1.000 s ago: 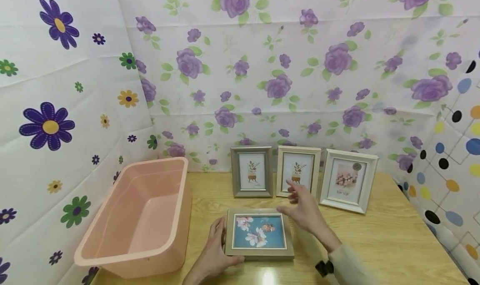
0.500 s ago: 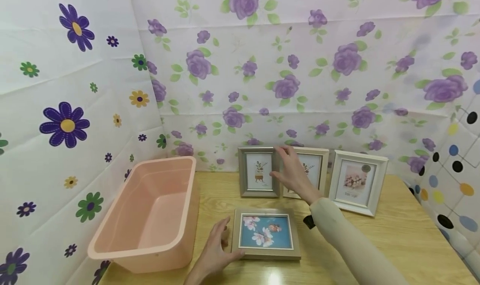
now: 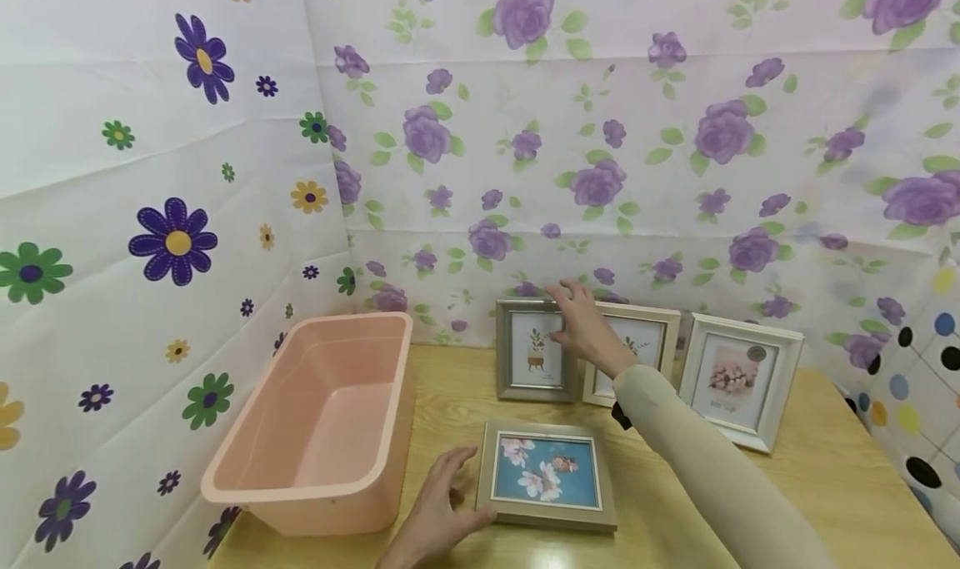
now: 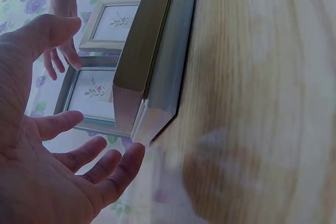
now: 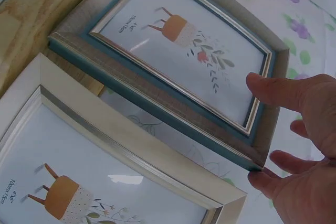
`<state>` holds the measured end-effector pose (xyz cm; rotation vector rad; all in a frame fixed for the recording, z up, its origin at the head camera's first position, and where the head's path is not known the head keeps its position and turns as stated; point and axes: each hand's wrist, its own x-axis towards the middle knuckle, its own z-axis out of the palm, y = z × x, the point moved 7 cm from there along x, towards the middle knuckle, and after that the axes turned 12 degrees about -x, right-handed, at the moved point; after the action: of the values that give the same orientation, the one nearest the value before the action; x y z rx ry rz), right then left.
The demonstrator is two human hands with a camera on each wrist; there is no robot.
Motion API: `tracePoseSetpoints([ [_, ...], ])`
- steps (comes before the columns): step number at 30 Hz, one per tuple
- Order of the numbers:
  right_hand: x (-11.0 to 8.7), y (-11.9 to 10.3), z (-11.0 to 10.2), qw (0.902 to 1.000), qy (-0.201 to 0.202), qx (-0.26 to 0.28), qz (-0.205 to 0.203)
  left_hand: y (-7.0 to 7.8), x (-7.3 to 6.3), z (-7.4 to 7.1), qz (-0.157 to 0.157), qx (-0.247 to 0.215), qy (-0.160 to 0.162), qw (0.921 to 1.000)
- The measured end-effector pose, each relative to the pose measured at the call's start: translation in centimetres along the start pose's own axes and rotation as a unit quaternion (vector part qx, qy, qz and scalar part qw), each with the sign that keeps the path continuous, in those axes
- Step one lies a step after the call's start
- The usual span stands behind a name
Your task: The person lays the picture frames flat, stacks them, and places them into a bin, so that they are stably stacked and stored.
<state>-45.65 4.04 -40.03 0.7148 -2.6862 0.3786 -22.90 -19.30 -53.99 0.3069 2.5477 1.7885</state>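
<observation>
A gold-brown picture frame (image 3: 555, 515) with a blossom picture lies flat on the table. The left wrist view shows a silvery layer (image 4: 168, 72) under it, perhaps a second frame. My left hand (image 3: 437, 506) is at its left side, fingers spread and curved, gripping nothing. My right hand (image 3: 588, 323) is at the upper right corner of the upright grey picture frame (image 3: 536, 392). In the right wrist view the thumb lies before the front and the other fingers are at the corner, partly hidden; a firm grip cannot be made out.
An upright cream picture frame (image 3: 660, 312), partly behind the right forearm, stands beside the grey one. Farther right leans a white picture frame (image 3: 697, 377). A pink plastic basin (image 3: 397, 419) stands on the left of the wooden table (image 3: 847, 486). Flowered cloth (image 3: 487, 177) hangs behind.
My right hand has moved from the right of the lying frame up to the grey frame's corner. The left hand has come slightly away from the lying frame. The head view has turned left.
</observation>
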Motion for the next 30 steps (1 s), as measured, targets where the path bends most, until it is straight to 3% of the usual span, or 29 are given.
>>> tracePoseSetpoints([
  [11,0.6,0.5,1.3,0.9983,-0.039,-0.021,-0.037,-0.6,-0.6,0.0,-0.027,-0.011,-0.007,0.9995],
  [20,0.6,0.6,1.6,0.9930,-0.106,-0.009,-0.051,0.0,-0.5,0.5,-0.017,-0.007,-0.006,0.9998],
  [24,0.7,0.7,1.6,0.9913,-0.119,0.015,-0.053,0.2,-0.2,0.2,-0.007,-0.002,0.019,0.9998],
  [30,0.1,0.9,1.5,0.9916,-0.103,0.061,-0.051,0.8,0.0,-1.1,0.009,-0.004,0.061,0.9981],
])
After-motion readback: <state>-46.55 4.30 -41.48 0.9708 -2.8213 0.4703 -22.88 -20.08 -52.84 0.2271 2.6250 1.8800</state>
